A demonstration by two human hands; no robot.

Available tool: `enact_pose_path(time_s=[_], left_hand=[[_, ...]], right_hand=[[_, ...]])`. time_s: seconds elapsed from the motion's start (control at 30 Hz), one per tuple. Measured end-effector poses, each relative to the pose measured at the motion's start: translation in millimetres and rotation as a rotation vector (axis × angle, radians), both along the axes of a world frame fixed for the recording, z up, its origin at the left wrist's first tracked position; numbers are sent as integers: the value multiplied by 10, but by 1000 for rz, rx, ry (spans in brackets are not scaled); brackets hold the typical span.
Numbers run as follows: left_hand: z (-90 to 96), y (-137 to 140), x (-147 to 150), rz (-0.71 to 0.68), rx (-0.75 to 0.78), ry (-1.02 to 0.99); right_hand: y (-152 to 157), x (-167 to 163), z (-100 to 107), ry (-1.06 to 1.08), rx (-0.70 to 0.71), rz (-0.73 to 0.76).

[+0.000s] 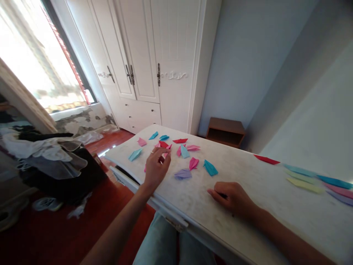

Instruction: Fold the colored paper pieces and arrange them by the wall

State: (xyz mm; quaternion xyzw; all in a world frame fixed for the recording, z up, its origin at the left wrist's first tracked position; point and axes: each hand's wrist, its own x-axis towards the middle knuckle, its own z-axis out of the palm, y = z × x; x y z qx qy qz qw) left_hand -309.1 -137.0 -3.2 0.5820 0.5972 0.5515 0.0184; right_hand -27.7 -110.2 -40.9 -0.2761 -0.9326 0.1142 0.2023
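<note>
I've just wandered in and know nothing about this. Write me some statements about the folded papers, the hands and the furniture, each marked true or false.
1. The left hand wears a ring. True.
2. The right hand holds the lavender folded paper. False: that paper lies on the white table, apart from the hand.
3. The yellow folded paper lies left of both hands. False: it lies to their right.
4. The white wardrobe has its doors closed. True.
5. The brown cabinet stands left of the wardrobe. False: it stands to the right.
</note>
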Motion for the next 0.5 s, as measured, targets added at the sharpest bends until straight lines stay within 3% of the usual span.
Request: enact_pose_path(time_s=[0.13, 0.27, 0.37, 0.5], left_hand=[[121, 254, -398, 5, -254, 365], [30, 450, -601, -85, -506, 607], [-26, 492, -620, -94, -596, 668], [-12, 472, -582, -81, -601, 721]], right_hand=[[6, -8, -19, -13, -4, -9], [12, -4, -26, -24, -31, -25], [9, -2, -17, -35, -63, -38], [5, -3, -1, -27, -76, -38]])
